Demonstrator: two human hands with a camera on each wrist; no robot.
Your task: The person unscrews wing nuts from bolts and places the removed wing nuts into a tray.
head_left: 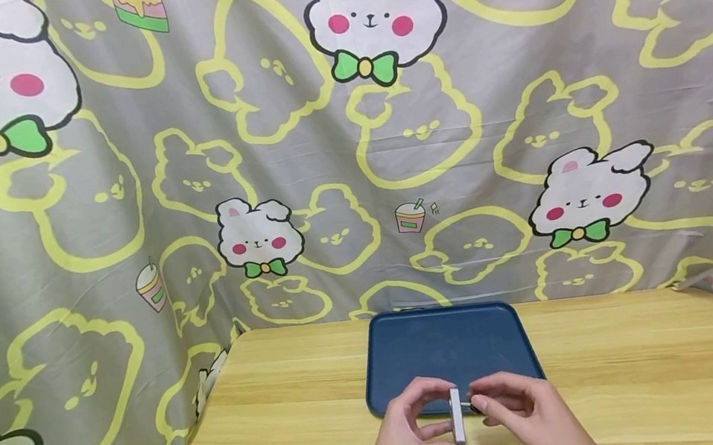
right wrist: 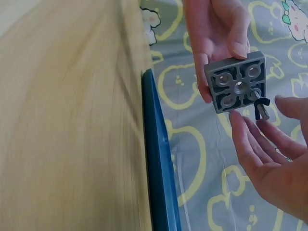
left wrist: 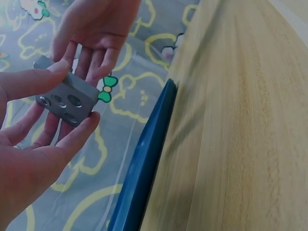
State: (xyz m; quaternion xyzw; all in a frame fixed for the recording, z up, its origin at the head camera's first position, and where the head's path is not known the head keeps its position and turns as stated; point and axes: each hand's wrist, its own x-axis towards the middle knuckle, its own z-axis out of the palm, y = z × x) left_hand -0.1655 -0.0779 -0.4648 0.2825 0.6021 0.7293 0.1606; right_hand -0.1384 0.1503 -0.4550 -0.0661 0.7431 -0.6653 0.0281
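My left hand [head_left: 403, 434] holds a square grey metal plate [right wrist: 236, 79] on edge, thumb and fingers on its opposite rims. Holes sit near its corners; the face seen in the right wrist view has recessed ribs and a threaded centre hole. A bolt [right wrist: 264, 113] passes through one corner hole, and its round head shows on the other face in the left wrist view. A small black piece like a wing nut [right wrist: 261, 102] sits on the bolt. My right hand [head_left: 523, 407] is around the bolt's end, fingertips close beneath it, thumb slightly apart from the black piece.
A dark blue tray [head_left: 447, 346] lies on the wooden table [head_left: 287, 412] beyond my hands. Behind and to the left hangs a grey curtain [head_left: 301, 162] with yellow outlines and white rabbit heads.
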